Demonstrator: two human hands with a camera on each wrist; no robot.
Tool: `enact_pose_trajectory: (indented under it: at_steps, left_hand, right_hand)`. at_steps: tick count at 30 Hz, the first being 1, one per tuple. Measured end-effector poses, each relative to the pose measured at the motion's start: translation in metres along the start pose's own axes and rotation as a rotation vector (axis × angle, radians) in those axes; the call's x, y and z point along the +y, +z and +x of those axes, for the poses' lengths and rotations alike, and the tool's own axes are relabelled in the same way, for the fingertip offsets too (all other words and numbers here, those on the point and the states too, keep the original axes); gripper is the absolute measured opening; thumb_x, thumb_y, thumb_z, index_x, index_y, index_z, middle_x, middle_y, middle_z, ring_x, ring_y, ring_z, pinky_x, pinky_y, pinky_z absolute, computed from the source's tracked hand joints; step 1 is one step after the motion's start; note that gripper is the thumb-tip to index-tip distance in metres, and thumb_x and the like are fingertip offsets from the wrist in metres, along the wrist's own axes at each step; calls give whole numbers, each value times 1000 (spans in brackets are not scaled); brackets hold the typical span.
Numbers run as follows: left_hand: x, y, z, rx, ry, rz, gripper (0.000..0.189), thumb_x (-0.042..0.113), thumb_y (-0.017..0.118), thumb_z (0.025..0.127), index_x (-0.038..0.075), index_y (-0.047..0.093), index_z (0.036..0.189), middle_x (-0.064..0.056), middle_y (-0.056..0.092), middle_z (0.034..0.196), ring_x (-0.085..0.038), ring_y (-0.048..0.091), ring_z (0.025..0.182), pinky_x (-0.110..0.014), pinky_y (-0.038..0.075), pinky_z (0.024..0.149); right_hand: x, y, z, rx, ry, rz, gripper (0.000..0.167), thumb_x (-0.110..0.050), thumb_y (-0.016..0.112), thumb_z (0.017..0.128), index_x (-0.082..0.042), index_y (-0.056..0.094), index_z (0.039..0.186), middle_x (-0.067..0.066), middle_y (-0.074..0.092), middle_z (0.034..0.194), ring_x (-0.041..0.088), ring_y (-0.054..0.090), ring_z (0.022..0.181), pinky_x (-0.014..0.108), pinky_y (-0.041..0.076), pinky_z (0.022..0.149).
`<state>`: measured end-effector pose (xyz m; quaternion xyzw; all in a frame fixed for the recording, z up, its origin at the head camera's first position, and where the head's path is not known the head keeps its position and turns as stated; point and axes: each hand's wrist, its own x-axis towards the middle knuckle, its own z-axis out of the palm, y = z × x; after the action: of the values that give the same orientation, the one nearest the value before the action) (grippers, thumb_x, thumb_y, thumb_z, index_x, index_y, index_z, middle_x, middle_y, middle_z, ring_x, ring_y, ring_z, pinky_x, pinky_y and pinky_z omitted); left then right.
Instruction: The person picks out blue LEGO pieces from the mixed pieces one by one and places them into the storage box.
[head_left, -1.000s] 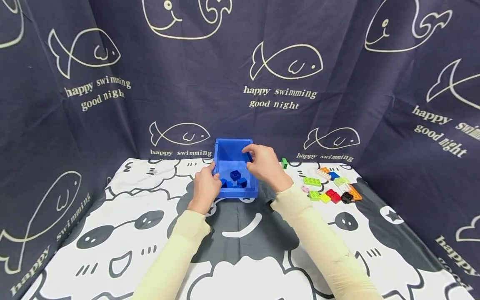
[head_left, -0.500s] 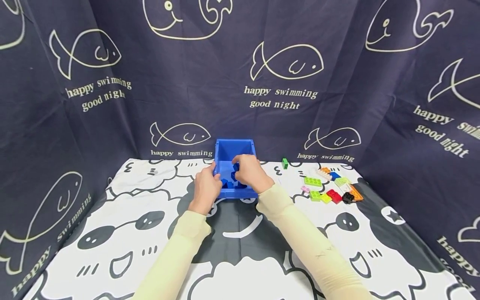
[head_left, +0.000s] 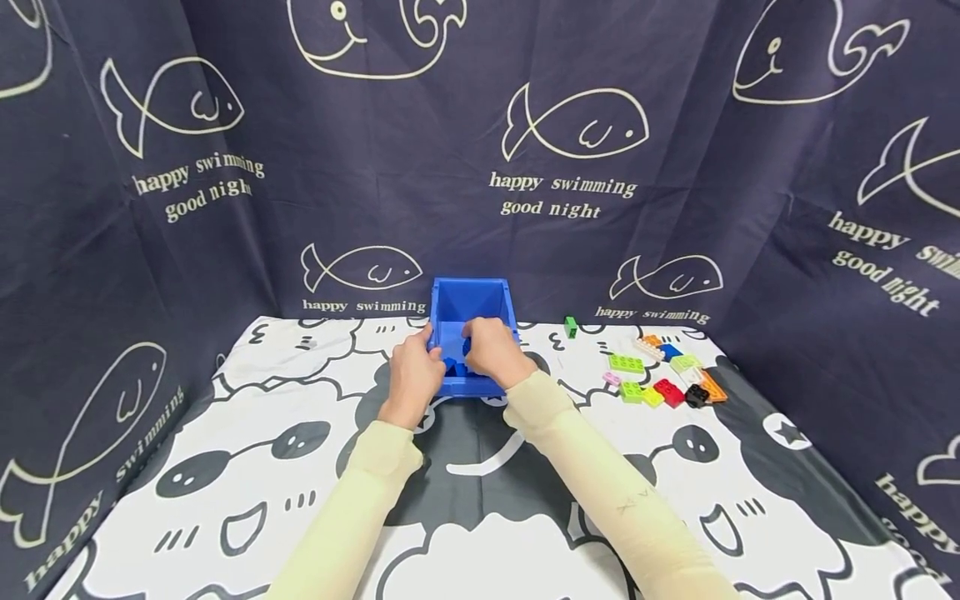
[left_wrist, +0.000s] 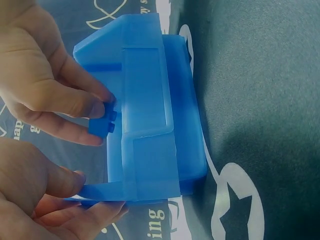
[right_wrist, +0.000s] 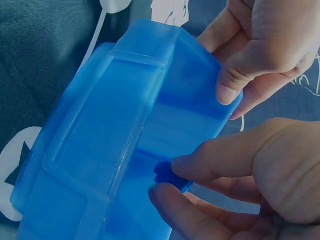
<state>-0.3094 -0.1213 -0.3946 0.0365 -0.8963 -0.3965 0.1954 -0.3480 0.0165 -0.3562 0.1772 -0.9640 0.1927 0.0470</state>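
A blue open-fronted plastic bin point(head_left: 471, 386) stands at the back middle of the cloth. My left hand point(head_left: 414, 377) grips its left side wall, thumb on one face and fingers on the other, as the left wrist view shows. My right hand point(head_left: 498, 352) reaches down inside the bin. Between its thumb and fingers it pinches a small blue toy brick point(right_wrist: 169, 175), whose studs show in the left wrist view. Other blue bricks point(head_left: 451, 367) lie on the bin floor, partly hidden behind the right hand and the front lip.
To the right lie several loose toy bricks, among them a lime one point(head_left: 626, 363), a red one point(head_left: 669, 392), a black one point(head_left: 697, 396) and a blue one point(head_left: 669, 353). A green brick point(head_left: 571, 327) stands apart near the dark curtain point(head_left: 570, 250) behind.
My right hand has moved left and down from the bin's right wall into the bin, with the blue brick in its fingers. My left hand keeps its grip on the wall.
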Motion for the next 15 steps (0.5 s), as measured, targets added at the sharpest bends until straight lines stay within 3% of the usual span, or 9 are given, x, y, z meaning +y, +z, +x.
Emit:
enact_pose_trajectory:
  at_steps: [15]
  left_hand:
    - [0,0,0,16,19,-4,50,7,65,96,5,59,146,-23,65,135,-43,64,121,-52,52,100]
  right_hand:
    - [-4,-2,-5,-37,9,-9,42,-3,72,85,-2,71,128,16,70,130,30,68,109,44,57,94]
